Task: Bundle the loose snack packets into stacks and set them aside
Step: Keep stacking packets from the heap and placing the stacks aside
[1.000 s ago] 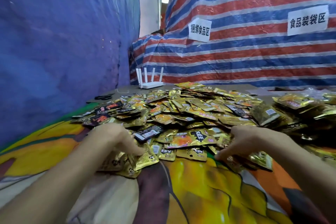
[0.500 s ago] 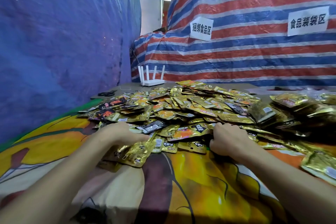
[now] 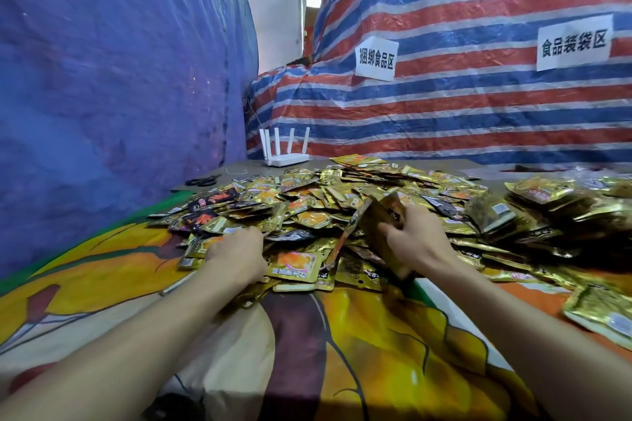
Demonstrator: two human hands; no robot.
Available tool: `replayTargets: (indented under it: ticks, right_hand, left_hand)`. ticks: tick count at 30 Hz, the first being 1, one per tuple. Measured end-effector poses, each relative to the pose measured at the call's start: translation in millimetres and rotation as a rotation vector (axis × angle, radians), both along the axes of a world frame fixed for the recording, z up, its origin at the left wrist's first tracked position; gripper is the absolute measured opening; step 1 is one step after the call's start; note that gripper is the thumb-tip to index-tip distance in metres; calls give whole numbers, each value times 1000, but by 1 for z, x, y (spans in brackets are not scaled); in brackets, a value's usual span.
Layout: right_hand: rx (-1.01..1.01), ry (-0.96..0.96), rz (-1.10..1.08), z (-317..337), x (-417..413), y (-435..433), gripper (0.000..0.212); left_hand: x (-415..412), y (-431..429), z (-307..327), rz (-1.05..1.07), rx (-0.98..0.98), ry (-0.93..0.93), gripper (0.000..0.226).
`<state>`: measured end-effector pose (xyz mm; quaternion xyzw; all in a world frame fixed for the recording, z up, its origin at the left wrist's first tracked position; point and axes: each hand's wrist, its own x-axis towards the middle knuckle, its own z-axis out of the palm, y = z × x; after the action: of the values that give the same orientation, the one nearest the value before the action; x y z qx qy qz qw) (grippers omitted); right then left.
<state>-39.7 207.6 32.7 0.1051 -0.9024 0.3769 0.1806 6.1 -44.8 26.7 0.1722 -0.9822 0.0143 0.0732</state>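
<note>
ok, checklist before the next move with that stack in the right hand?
1. Right hand grips stack of snack packets: ok.
2. Stack edges squared: not ok, it is tilted and one packet splays left.
3. Left hand holding packets: cannot tell, fingers hidden in loose pile.
4. Bare patterned cloth for set-down: ok.
5. Band around stack: not ok, none visible.

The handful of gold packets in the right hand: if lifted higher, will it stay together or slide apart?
It probably slides apart easily: the handful of packets looks like glossy foil and unbound, held only by the right hand. It is likely light and a little floppy, since each packet is thin and flat.
</note>
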Motion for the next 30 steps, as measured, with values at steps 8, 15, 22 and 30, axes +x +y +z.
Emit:
replayTargets:
  ticks: [8, 15, 22, 30]
  right_hand:
    - [-715, 50, 13, 10, -19, -22, 10]
    - [-1289, -354, 91, -3, -43, -27, 52]
    - [-1404, -499, 282, -5, -43, -17, 47]
    - [-1213, 103, 74, 4, -32, -12, 16]
  left_hand:
    - [3, -1, 21, 54, 341, 298, 37]
    - [-19, 39, 30, -254, 1136, 678, 41]
    - [-42, 86, 8, -400, 1511, 727, 66]
    - [-38, 86, 5, -711, 1954, 598, 29]
